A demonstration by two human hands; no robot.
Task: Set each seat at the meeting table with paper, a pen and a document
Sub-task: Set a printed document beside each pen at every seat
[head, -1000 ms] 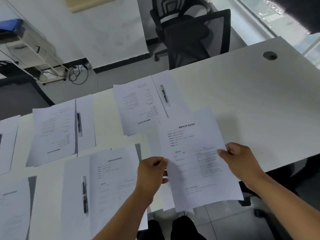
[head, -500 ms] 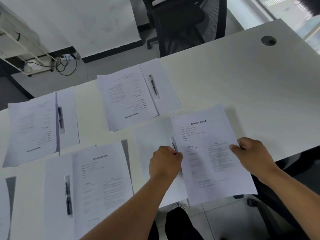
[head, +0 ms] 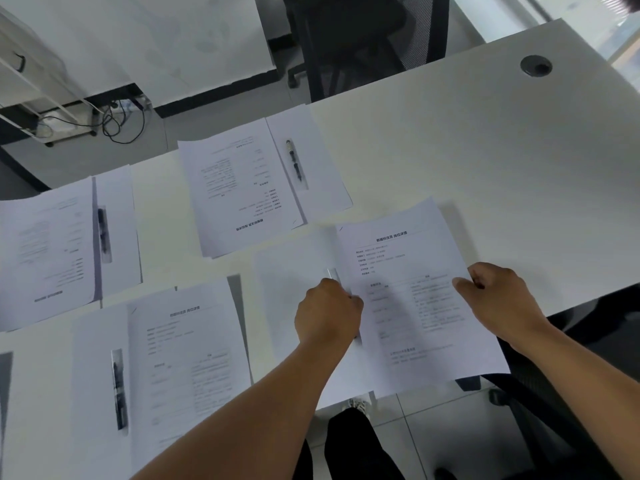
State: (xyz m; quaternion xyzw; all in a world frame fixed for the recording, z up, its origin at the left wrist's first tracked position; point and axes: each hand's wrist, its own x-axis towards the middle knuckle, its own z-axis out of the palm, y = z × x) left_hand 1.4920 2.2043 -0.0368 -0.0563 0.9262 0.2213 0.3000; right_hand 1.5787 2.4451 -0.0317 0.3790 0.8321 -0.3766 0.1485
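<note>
Both hands have a grip on the printed document [head: 412, 292]. My right hand [head: 498, 299] pinches its right edge. My left hand [head: 327, 311] curls at its left edge, right by a pen [head: 333, 274] that peeks out there; I cannot tell if the fingers hold the pen too. A second ago I held the document up higher. Now it has come down low onto the blank paper [head: 287, 292] on the white worktop [head: 485, 161], partly past the near edge. So I think this seat is almost done. Three other seats nearby already have papers and a pen each, like the far set [head: 242, 188].
</note>
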